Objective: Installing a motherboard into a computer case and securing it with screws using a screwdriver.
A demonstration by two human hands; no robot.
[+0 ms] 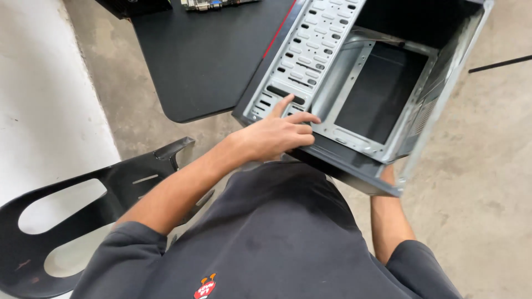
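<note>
1 computer case (354, 88), 1 desk (205, 61), 1 chair (83, 216), 2 hands (277, 135).

Black desk (205, 61), matte top, rounded corner, up and left of the fingers. Circuit board (213, 4) at its far edge, mostly cut off. Black chair (83, 194) with cut-out openings, down and left of the fingers. Bare concrete floor (487, 166) off right; thin black cable (499, 63) across it.

No package, label, sign or screen shows anywhere in the view. The nearest to one is a small red, white and orange emblem (205, 287) on the dark shirt (277, 238), at the bottom edge.
</note>
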